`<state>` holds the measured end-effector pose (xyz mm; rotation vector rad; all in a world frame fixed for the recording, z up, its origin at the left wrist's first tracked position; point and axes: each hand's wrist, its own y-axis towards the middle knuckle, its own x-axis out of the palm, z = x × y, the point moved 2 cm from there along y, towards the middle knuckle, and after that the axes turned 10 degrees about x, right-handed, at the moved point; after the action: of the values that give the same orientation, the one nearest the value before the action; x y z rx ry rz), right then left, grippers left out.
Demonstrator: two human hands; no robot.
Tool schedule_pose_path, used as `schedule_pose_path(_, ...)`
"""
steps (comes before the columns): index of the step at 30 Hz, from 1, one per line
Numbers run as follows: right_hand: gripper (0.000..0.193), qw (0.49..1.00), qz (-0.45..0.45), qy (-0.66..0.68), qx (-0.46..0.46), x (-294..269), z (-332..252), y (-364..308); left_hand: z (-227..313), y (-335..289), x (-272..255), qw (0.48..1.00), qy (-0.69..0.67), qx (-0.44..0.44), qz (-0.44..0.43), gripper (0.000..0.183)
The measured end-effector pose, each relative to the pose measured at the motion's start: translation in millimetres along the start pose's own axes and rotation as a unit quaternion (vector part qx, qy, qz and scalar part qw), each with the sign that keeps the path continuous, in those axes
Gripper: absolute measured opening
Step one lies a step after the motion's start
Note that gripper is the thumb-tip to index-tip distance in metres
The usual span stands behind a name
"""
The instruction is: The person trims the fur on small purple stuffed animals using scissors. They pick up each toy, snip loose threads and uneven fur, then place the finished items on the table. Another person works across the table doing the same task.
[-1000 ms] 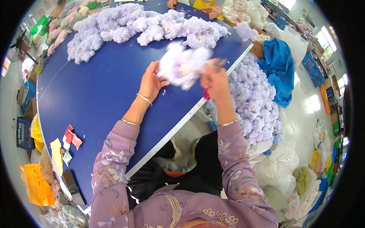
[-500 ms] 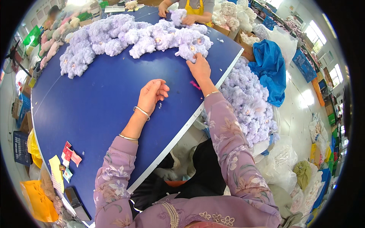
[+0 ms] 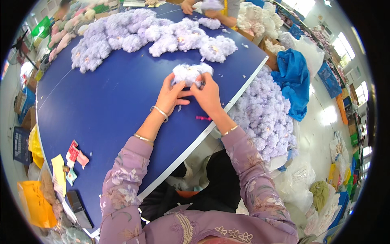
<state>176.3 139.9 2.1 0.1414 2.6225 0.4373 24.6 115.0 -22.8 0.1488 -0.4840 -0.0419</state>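
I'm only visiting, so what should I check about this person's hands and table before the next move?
1. Left hand on the fluffy lilac piece: ok, fingers at its left side.
2. Right hand on the same piece: ok, at its right side.
3. Dark object at the right fingers identified: cannot tell, mostly hidden.
4. Pink strip apart from both hands: ok, it lies on the blue table near the right wrist.
5. Co-worker's hands apart from that piece: ok, they're at the far side.
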Motion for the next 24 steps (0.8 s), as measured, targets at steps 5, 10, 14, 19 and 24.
schedule_pose_path(5, 0.021, 0.99, -0.061, -0.016, -0.128, 10.8, -19.3, -43.9, 2.6, -2.4, 2.4, 0.996, -0.036, 0.058, 0.055, 0.041)
schedule_pose_path(10, 0.021, 0.987, -0.069, 0.145, 0.012, -5.9, -10.9, -40.4, 5.3, -2.4, -2.0, 0.992, -0.1, 0.068, 0.023, 0.038)
schedule_pose_path(14, 0.029, 0.949, -0.049, 0.283, 0.129, -27.6, 3.9, -11.7, 7.6, -5.2, -1.9, 0.991, -0.121, 0.055, 0.024, 0.04)
schedule_pose_path(19, 0.025, 0.942, -0.117, 0.271, 0.16, -28.0, -12.7, -18.3, 2.8, -5.4, -0.9, 0.994, -0.085, 0.07, -0.007, 0.046)
schedule_pose_path(24, 0.021, 0.918, -0.157, 0.325, 0.162, -24.6, -6.4, -20.1, 3.6, -8.6, -3.0, 0.991, -0.113, 0.029, -0.066, 0.048)
